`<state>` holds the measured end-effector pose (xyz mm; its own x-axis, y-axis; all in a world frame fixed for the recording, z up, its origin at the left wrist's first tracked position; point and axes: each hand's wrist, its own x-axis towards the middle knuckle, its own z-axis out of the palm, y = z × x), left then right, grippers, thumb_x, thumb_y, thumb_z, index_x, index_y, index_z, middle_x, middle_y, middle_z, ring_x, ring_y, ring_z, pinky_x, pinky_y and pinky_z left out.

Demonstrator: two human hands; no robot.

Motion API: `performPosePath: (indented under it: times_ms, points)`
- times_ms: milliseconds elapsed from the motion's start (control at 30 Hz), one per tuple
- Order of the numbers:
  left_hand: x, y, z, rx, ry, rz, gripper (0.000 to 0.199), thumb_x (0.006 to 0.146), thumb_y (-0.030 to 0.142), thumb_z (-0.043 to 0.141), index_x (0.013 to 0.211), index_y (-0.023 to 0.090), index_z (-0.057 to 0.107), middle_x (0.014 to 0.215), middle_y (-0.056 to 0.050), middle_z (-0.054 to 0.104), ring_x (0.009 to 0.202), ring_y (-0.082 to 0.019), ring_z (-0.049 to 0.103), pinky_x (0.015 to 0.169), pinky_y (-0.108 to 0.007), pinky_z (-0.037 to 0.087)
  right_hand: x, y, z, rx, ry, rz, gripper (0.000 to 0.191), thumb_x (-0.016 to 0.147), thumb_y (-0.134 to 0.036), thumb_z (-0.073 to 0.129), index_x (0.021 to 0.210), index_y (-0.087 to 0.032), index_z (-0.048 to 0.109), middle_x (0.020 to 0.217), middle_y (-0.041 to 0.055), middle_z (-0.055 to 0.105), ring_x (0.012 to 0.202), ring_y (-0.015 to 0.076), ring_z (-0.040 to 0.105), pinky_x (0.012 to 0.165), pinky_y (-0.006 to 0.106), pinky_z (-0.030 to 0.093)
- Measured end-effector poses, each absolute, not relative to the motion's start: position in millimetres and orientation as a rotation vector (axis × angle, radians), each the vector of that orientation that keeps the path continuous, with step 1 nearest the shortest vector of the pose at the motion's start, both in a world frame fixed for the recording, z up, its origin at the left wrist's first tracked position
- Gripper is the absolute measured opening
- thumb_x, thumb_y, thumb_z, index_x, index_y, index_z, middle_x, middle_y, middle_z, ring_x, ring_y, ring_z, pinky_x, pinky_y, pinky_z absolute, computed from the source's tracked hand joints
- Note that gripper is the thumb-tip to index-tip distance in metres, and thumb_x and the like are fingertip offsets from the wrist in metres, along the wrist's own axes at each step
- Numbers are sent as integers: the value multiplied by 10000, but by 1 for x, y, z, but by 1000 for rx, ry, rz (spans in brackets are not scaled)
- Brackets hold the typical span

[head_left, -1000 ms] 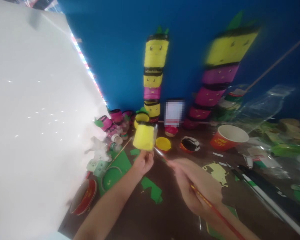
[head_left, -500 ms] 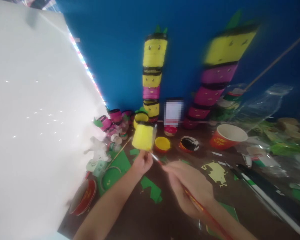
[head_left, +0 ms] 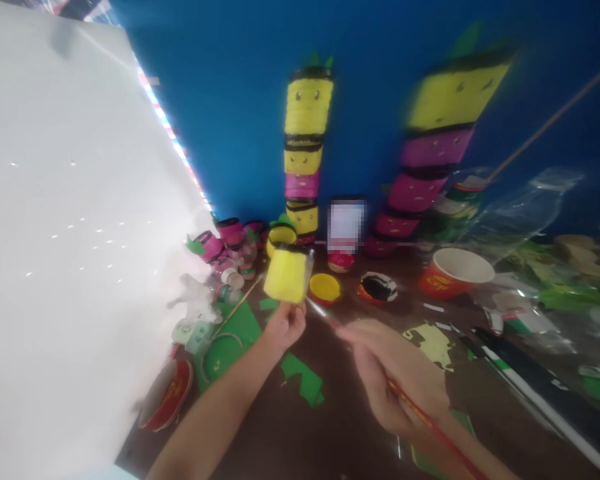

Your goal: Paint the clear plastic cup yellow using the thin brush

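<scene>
Between the fingers of my left hand (head_left: 286, 325) is a small yellow-painted plastic cup (head_left: 286, 275), with a clear strip along its right side and a dark far rim. My right hand (head_left: 397, 373) grips a red-handled paintbrush (head_left: 411, 404) like a pen. The brush's tip sits close to the cup's lower right corner; whether it touches, I cannot tell. Just beyond lie a paper bowl of yellow paint (head_left: 325, 287) and one of black paint (head_left: 377, 287). A pink paint container (head_left: 341, 261) stands behind them.
Behind, yellow and pink painted cups form a stack (head_left: 303, 160) and a leaning stack (head_left: 420, 167). A red-and-white paper cup (head_left: 457, 272) and a clear bottle (head_left: 525, 207) stand right. Green paper scraps (head_left: 304, 380), a craft knife (head_left: 473, 343) and a red bowl (head_left: 167, 397) lie around.
My right hand has shifted right and slightly down, drawing the brush tip from the cup's bottom edge toward its right corner. My left hand and the cup have barely moved.
</scene>
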<state>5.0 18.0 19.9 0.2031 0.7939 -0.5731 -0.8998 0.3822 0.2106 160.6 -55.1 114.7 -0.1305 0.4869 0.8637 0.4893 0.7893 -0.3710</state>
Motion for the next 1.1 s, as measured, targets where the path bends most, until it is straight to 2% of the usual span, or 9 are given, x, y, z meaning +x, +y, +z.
performPosePath:
  times_ms: [167, 333, 533, 733, 933, 1100]
  points:
    - [2, 16, 25, -194, 666, 1136, 185, 860, 99, 466, 824, 117, 647, 635, -19, 604, 558, -62, 588, 509, -126, 473, 162, -48, 111, -830, -1708, -9, 316, 743, 10, 541, 1011, -149, 597, 921, 86, 670, 869, 176, 638, 765, 313, 539]
    - [3, 15, 28, -191, 655, 1118, 191, 857, 92, 468, 903, 126, 650, 636, -15, 609, 537, -58, 582, 500, -121, 465, 159, -47, 108, -839, -1730, -22, 299, 747, -1, 542, 991, -163, 602, 925, 78, 668, 857, 168, 637, 767, 303, 535]
    - [5, 13, 34, -195, 644, 1137, 265, 892, 94, 390, 955, 145, 642, 617, -4, 609, 529, -48, 586, 490, -102, 460, 160, -53, 111, -795, -1764, 79, 269, 758, -7, 508, 951, -176, 589, 819, 50, 653, 774, 151, 637, 672, 272, 537]
    - [4, 14, 29, -146, 658, 1120, 219, 876, 97, 427, 955, 144, 625, 620, -9, 611, 517, -52, 591, 475, -100, 464, 158, -51, 110, -852, -1734, 81, 269, 782, -23, 497, 989, -168, 588, 908, 77, 658, 842, 166, 634, 754, 303, 532]
    - [5, 17, 20, -140, 664, 1140, 218, 872, 107, 442, 946, 165, 639, 678, -15, 623, 543, -47, 589, 504, -96, 467, 159, -57, 111, -773, -1772, 219, 239, 790, -23, 467, 931, -174, 586, 805, 43, 629, 776, 134, 621, 669, 249, 518]
    - [6, 17, 22, -141, 670, 1165, 223, 878, 100, 419, 920, 152, 632, 610, 1, 587, 505, -44, 573, 471, -92, 463, 158, -58, 110, -827, -1742, 216, 251, 798, -28, 460, 968, -168, 580, 891, 66, 640, 830, 146, 622, 721, 273, 518]
